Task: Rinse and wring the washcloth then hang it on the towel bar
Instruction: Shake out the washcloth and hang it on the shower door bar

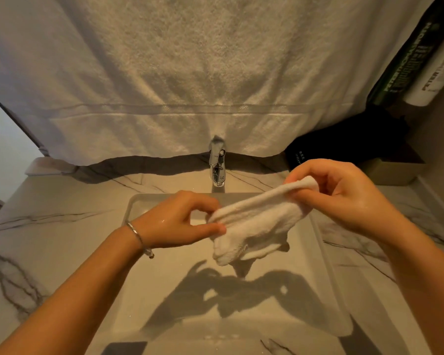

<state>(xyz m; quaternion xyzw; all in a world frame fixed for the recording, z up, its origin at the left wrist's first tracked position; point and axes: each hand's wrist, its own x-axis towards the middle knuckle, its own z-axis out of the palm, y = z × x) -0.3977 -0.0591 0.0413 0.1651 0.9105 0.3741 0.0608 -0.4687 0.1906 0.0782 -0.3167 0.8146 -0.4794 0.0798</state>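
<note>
Head view: above the sink (128,213), the left hand (174,221) pinches the near-left end of the washcloth (256,221), and the right hand (344,196) pinches its far-right end nearer the faucet (217,165). The cloth's long axis spans both hands, loose folds sagging between, so a wringing twist looks equally open to either.

Faucet (217,165), hanging towel (190,73) block behind basin (318,226).
</note>
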